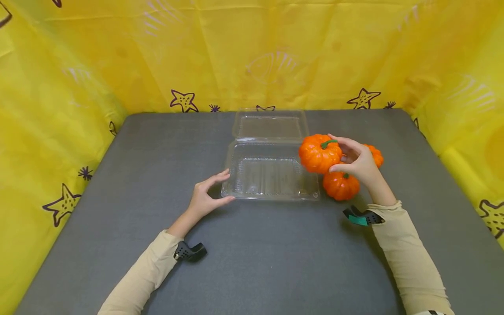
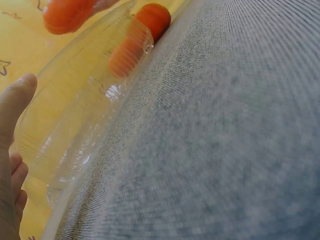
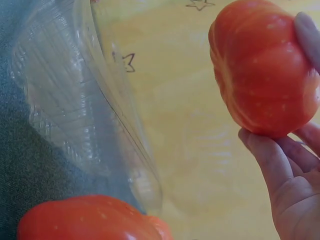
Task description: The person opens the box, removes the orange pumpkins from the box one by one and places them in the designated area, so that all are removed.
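A small orange pumpkin [image 1: 318, 154] with a green stem is held up by my right hand [image 1: 356, 162], thumb and fingers gripping it from the side. In the right wrist view this pumpkin [image 3: 265, 67] is off the table. Beneath it, a second pumpkin [image 1: 341, 186] rests on the table, and a third pumpkin [image 1: 375, 155] is partly hidden behind my right hand. A clear plastic clamshell box [image 1: 271, 196] lies unfolded, lid [image 1: 271, 124] toward the back. At the box's left edge is my left hand [image 1: 202, 197], thumb and fingers apart; whether it touches the rim I cannot tell.
The grey table [image 1: 252, 258] carries the box and pumpkins. A yellow cloth [image 1: 252, 57] with sea-creature drawings hangs behind the table and along both sides. Dark wrist mounts [image 1: 191, 252] stick out below both sleeves.
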The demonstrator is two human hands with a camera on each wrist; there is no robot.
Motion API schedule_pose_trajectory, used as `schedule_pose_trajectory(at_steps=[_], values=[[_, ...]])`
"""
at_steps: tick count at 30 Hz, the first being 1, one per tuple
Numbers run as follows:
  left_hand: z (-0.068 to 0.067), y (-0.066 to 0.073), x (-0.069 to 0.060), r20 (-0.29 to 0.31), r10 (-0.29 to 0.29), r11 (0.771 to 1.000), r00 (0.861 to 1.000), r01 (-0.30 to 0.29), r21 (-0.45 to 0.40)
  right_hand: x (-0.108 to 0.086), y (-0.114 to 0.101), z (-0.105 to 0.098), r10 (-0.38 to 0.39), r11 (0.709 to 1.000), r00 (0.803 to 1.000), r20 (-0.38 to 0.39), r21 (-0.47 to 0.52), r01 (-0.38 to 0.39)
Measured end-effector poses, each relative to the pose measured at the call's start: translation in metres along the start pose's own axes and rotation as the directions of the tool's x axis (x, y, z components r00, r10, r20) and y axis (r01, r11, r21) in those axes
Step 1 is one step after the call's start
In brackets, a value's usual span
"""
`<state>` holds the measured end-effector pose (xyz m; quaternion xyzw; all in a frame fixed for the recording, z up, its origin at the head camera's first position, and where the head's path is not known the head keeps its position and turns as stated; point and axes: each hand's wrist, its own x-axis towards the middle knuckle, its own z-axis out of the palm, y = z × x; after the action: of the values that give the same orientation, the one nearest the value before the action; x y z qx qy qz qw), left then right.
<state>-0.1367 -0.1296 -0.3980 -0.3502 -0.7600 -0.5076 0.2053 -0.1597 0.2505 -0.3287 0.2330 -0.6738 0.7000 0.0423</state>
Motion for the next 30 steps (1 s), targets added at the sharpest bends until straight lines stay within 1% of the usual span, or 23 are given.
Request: schedule_pose_trajectory(at_steps=[3, 7, 10, 13, 15, 18, 20, 22, 26, 30], values=[[-0.001, 0.001, 0.0, -0.011, -0.012, 1.0, 1.0, 0.012, 0.011, 0.0, -0.001, -0.001, -0.008, 1.0, 1.0, -0.01, 0.006, 0.008], [-0.001, 0.001, 0.0, -0.005, -0.026, 1.0, 1.0, 0.026, 0.016, -0.002, -0.005, -0.004, 0.0, 1.0, 0.999, -0.032, 0.0, 0.0], [-0.001, 0.0, -0.001, -0.004, -0.029, 1.0, 1.0, 0.029, 0.013, -0.004, -0.008, -0.009, 0.014, 0.999, 0.999, -0.037, -0.028, -0.015], [-0.001, -0.001, -0.001, -0.004, -0.021, 1.0, 1.0, 0.021, 0.004, -0.008, -0.013, -0.017, 0.011, 0.998, 1.0, -0.006, -0.054, -0.011], [-0.002, -0.001, 0.0, -0.002, -0.015, 1.0, 1.0, 0.015, -0.002, -0.009, -0.016, -0.023, -0.002, 0.998, 1.0, 0.029, -0.062, 0.004], [-0.002, -0.002, 0.0, 0.003, -0.012, 1.0, 1.0, 0.012, -0.009, -0.011, -0.018, -0.031, -0.029, 0.999, 0.996, 0.09, -0.041, 0.033], [-0.002, -0.001, 0.0, 0.004, -0.012, 1.0, 1.0, 0.012, -0.009, -0.012, -0.019, -0.036, -0.031, 0.999, 0.993, 0.117, -0.03, 0.035], [-0.002, -0.001, 0.0, 0.003, -0.017, 1.0, 1.0, 0.017, -0.006, -0.013, -0.02, -0.039, -0.008, 0.999, 0.992, 0.123, -0.043, 0.013], [-0.002, -0.001, -0.001, 0.0, -0.018, 1.0, 1.0, 0.018, -0.002, -0.015, -0.022, -0.045, 0.054, 0.996, 0.996, 0.072, -0.076, -0.048], [-0.002, -0.002, 0.0, 0.002, -0.004, 1.0, 1.0, 0.004, -0.004, -0.019, -0.023, -0.053, 0.083, 0.994, 0.995, 0.055, -0.078, -0.078]])
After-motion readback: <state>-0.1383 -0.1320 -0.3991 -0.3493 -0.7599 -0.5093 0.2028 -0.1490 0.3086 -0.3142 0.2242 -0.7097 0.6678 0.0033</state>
